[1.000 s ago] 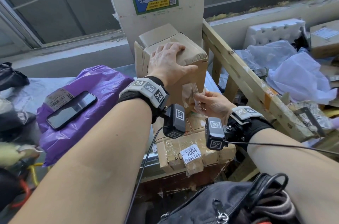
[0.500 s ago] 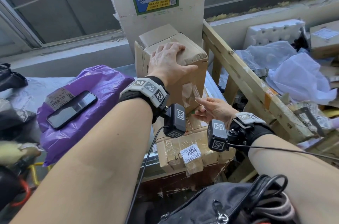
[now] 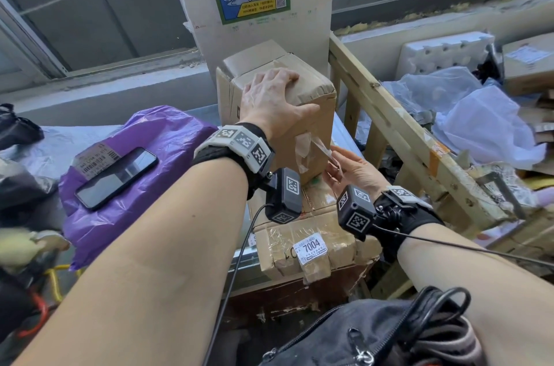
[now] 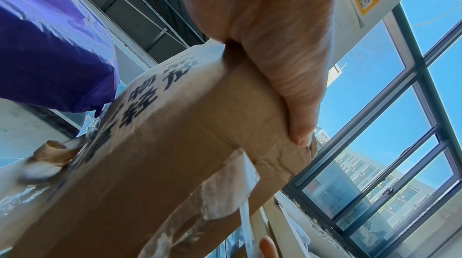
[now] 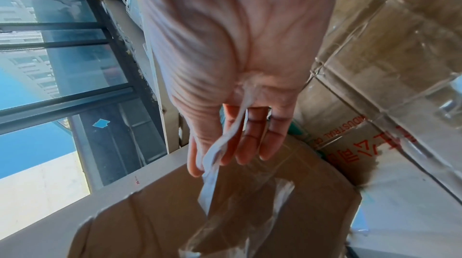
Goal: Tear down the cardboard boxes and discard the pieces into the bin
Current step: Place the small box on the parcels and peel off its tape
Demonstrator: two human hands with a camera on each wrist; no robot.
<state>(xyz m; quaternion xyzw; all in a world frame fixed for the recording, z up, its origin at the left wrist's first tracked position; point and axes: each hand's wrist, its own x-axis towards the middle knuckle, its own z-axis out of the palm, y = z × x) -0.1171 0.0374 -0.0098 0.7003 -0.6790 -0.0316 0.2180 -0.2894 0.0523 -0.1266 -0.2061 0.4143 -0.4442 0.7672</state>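
A tall brown cardboard box (image 3: pixel 319 125) stands upright on a lower taped box. My left hand (image 3: pixel 287 95) grips its top, fingers over the taped top and thumb along the near upper edge; the left wrist view shows the thumb (image 4: pixel 297 120) pressed on the box (image 4: pixel 175 143). My right hand (image 3: pixel 335 161) is beside the box's lower right corner and pinches a strip of clear tape (image 3: pixel 317 145) partly peeled off the near face. In the right wrist view the tape strip (image 5: pixel 212 163) runs between thumb and fingers of that hand (image 5: pixel 237 44), over the box (image 5: pixel 150 213).
The lower box carries a label reading 7004 (image 3: pixel 311 245). To the left a phone (image 3: pixel 117 176) lies on a purple bag (image 3: pixel 168 137). A slanted wooden frame (image 3: pixel 389 125) fences off white plastic bags (image 3: pixel 485 125), foam (image 3: pixel 443 50) and more cardboard. A black bag (image 3: pixel 374 335) sits near me.
My right hand has drawn back from the box face to the right and down, pulling the tape strip out with it. The left hand stays on the box top.
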